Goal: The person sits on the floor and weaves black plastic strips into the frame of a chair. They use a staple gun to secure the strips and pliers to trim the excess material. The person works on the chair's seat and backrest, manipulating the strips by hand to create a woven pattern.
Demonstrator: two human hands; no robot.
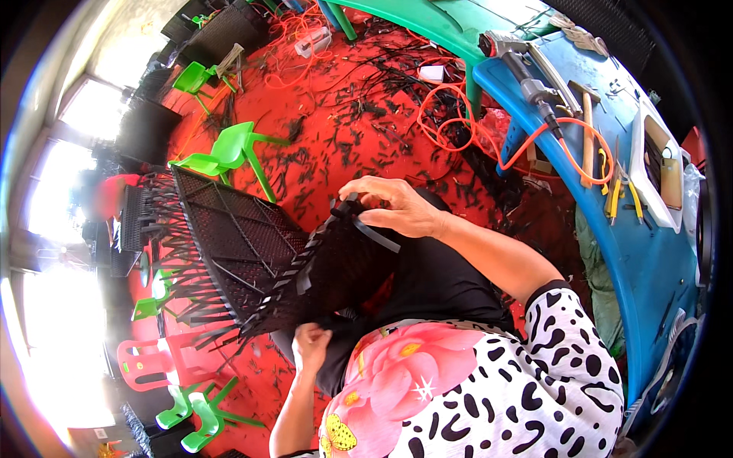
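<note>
A black woven wicker piece [237,229], shaped like a chair shell on a frame, leans across my lap with many loose strip ends [187,267] fringing its far left edge. At its upper near corner, my right hand [397,208] is closed, thumb and fingers pinching a flat black strip [379,235] by the rim. Lower down, beside the near bottom edge of the weave, my left hand [311,347] has its fingers curled in. What those fingers hold, if anything, cannot be made out.
A blue table [603,206] curves along my right, bearing a pneumatic tool [534,88], a hammer [588,137], pliers [615,191] and a white tray [657,168]. Orange hose [458,122] loops to the floor. Black scraps litter the red floor [328,145]; green chairs [233,149] stand left.
</note>
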